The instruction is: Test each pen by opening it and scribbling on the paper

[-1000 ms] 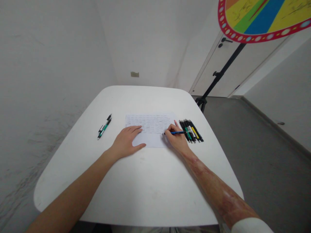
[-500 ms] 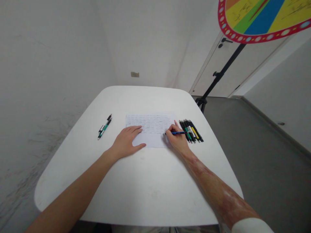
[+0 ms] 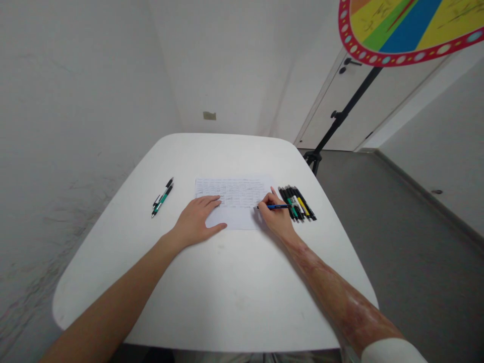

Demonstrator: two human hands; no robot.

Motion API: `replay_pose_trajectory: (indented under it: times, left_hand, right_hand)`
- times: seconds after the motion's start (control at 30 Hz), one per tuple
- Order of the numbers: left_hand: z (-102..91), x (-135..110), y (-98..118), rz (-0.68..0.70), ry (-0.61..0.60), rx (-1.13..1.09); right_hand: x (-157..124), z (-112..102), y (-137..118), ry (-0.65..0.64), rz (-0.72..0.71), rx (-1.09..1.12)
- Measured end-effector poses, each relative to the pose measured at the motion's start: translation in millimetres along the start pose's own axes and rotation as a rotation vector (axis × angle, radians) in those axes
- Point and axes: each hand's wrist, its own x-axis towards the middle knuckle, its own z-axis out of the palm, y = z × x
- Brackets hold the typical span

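Note:
A sheet of paper with rows of handwriting over its upper part lies flat in front of me. My left hand rests on its left side, fingers stretched out and thumb spread, holding nothing. At the paper's right edge, my right hand grips a blue pen. The pen's tip is at the paper, near the lowest written row; whether it touches I cannot tell. Just beyond that hand, several pens with black, green, white and yellow parts lie side by side.
Two pens lie on the white table to the left of the paper. Walls stand behind and to the left. A colourful wheel on a black stand rises at the right, before a door.
Both hands hold nearly the same positions, and the pen stays in my right hand. The whole view has shifted very slightly.

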Motion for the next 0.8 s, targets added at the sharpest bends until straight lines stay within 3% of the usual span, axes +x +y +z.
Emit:
replay_pose_trajectory:
  times: [0.8]
  left_hand:
    - [1.2, 0.4, -0.1, -0.005, -0.007, 0.006]
  right_hand:
    - [-0.4, 0.4, 0.9, 0.044, 0.016, 0.045]
